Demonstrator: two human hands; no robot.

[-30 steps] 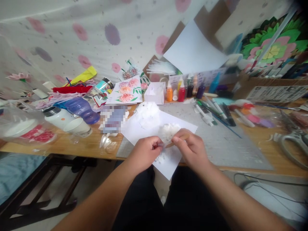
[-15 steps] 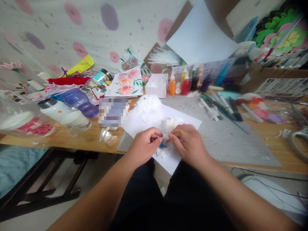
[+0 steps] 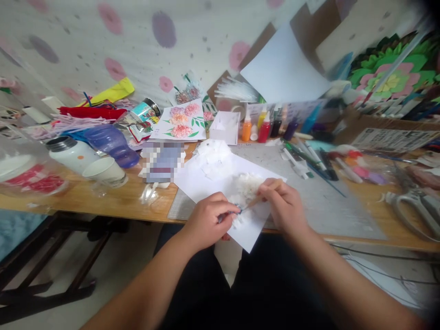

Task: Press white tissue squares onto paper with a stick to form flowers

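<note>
My right hand [image 3: 283, 204] grips a thin tan wooden stick [image 3: 254, 200]; its tip points down and left to my left hand. My left hand [image 3: 213, 217] is closed in a pinch. At its fingertips is a small dark-blue piece [image 3: 239, 211], too small to name, and the stick's tip meets it or lies very near it. Beneath both hands is a white sheet of paper [image 3: 252, 238]. It bears a ruffled off-white paper clump [image 3: 246, 184] beside my right hand and a heap of white paper pieces [image 3: 213, 156] farther back.
A grey cutting mat [image 3: 330, 215] lies under the sheet. Pens [image 3: 295, 161] and scissors [image 3: 412, 206] are on the right. Paint bottles [image 3: 264, 127] and a white box [image 3: 225, 127] stand behind. A paper cup [image 3: 106, 172] and a white bottle [image 3: 74, 153] stand left.
My right hand has moved right and slightly away from my left, and the stick now shows clearly between them. My left hand has shifted slightly down and right. The camera view has turned a little.
</note>
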